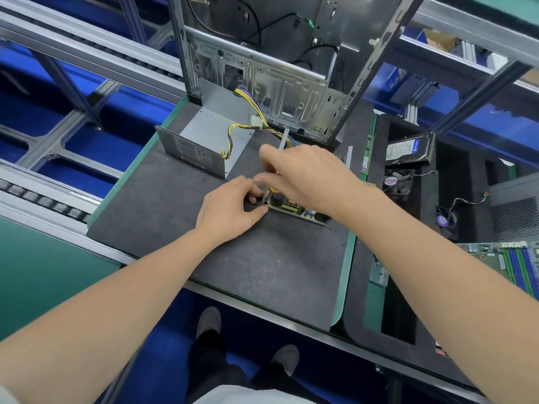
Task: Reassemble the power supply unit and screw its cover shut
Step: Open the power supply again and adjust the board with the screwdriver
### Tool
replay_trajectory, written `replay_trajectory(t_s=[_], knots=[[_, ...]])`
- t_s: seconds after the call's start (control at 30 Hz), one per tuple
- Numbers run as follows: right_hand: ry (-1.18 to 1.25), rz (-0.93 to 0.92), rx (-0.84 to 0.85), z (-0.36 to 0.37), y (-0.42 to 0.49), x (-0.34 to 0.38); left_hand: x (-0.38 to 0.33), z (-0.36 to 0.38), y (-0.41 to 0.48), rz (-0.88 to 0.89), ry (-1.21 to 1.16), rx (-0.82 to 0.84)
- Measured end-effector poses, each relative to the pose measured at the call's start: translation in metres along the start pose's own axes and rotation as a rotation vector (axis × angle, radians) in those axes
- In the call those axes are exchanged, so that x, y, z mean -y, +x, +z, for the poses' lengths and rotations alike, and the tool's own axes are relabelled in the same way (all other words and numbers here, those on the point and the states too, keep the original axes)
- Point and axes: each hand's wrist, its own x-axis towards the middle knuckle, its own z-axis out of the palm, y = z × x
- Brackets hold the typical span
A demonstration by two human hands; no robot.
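Nearest us, the dark mat [233, 272] leaves open room between its near edge and the work. At the middle of the mat sits the power supply base [294, 210], its long axis running left to right. Our left hand [230, 208] pinches its left corner, thumb on the near edge and fingers curled over the end. Our right hand [309, 173] arches over the board from the right with its fingers bent down. They are blurred, so we cannot tell what they hold. The cover [204, 138] stands beyond and to the left, nearer the left hand, with yellow wires [250, 128] running across it. We judge it must travel right and toward us. Behind it, the computer case [280, 88] walls off the far side.
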Motion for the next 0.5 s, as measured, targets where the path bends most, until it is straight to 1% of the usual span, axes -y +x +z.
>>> replay_trajectory(t_s=[0.07,0.13,0.17,0.27,0.3,0.37,0.43,0.5], knots=[[0.205,-0.102,0.016,-0.0024,-0.0033,-0.0021,-0.0008,-0.0009,-0.0003,0.001,0.001,0.001],[0.291,-0.148,0.089,-0.006,-0.0047,-0.0044,-0.0004,-0.0014,-0.0004,0.002,0.001,0.004],[0.268,-0.129,0.095,-0.0052,-0.0046,-0.0034,0.0,-0.0014,-0.0003,0.0,0.001,0.006],[0.062,0.028,0.012,0.0001,-0.0021,-0.0005,0.0014,0.0005,0.001,-0.008,0.011,0.011],[0.041,0.036,-0.019,0.0006,-0.0022,-0.0003,0.0016,0.0008,0.0013,-0.009,0.011,0.01],[0.163,-0.047,-0.041,-0.0027,-0.005,0.0009,0.0018,0.0008,0.0013,-0.005,0.01,0.009],[0.281,-0.126,0.014,-0.0058,-0.0065,-0.0015,0.0016,0.0,0.0008,0.005,0.011,0.007],[0.247,-0.112,0.044,-0.0045,-0.0068,-0.0014,0.001,-0.0003,0.0004,0.01,0.003,0.004]])
